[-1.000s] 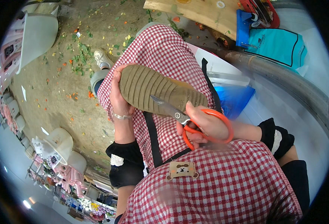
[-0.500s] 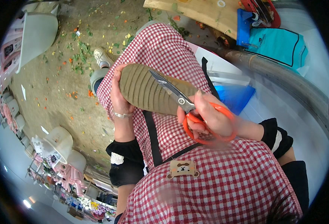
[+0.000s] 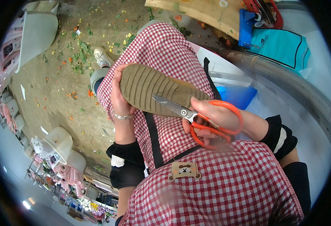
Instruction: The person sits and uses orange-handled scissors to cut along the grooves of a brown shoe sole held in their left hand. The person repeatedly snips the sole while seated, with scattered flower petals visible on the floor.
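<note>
A shoe lies sole up over my lap, its brown sole crossed by ridged grooves. My left hand is wrapped round its toe end at the left. In my right hand is a pair of scissors with orange handles and metal blades, which look closed together. The blades lie across the lower middle of the sole, tips pointing left; whether they touch it I cannot tell. The upper part of the shoe is hidden beneath the sole. A red-and-white checked apron covers my legs.
Leaves and petals are scattered over the floor. White bins stand at the left. At the upper right are a wooden board, a turquoise bag and a thick pipe. A blue sheet lies beside my right wrist.
The scissors have swung down, their tips moving from the upper part of the sole to its lower middle. My right hand has shifted slightly right. My left hand and the shoe stay put.
</note>
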Available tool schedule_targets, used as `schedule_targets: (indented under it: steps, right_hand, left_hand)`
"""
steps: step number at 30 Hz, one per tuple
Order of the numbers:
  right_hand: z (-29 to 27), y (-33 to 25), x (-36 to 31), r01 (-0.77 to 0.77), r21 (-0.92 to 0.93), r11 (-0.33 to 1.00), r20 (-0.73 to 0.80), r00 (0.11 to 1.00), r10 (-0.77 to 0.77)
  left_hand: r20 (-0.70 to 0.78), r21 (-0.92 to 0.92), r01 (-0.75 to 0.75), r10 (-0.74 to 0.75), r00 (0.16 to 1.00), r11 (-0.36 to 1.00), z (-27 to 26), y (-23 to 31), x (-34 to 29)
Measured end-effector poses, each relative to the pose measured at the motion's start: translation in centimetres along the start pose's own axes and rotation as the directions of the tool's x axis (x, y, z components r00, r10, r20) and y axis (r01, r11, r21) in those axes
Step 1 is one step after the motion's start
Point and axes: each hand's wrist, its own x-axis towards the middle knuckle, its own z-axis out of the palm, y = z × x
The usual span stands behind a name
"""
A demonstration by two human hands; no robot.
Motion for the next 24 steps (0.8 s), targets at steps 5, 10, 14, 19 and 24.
schedule_targets:
  steps: [5,10,14,19,24]
  right_hand:
    - [0.3,-0.5,-0.1,-0.016,0.043,0.999,-0.013,1.0,0.016]
    - [0.6,-0.6,-0.2,0.016,0.044,0.999,-0.041,0.999,-0.014]
    - [0.5,-0.5,-0.1,0.013,0.119,0.993,-0.016,1.0,-0.011]
    - [0.5,-0.1,0.1,0.044,0.138,0.989,-0.01,0.999,-0.043]
    - [1.1,0.8,0.5,0.097,0.133,0.986,-0.07,0.994,-0.088]
  left_hand:
    - [-0.004,-0.004,0.014,-0.014,1.0,1.0,-0.1,0.0,0.0]
    - [0.012,0.006,-0.015,0.015,1.0,1.0,0.1,0.0,-0.1]
    - [0.014,0.01,-0.009,0.008,1.0,1.0,0.1,0.0,-0.1]
    - [0.022,-0.007,0.0,0.001,1.0,1.0,0.1,0.0,0.0]
    - [0.039,-0.012,0.006,-0.006,0.999,1.0,0.1,0.0,0.0]
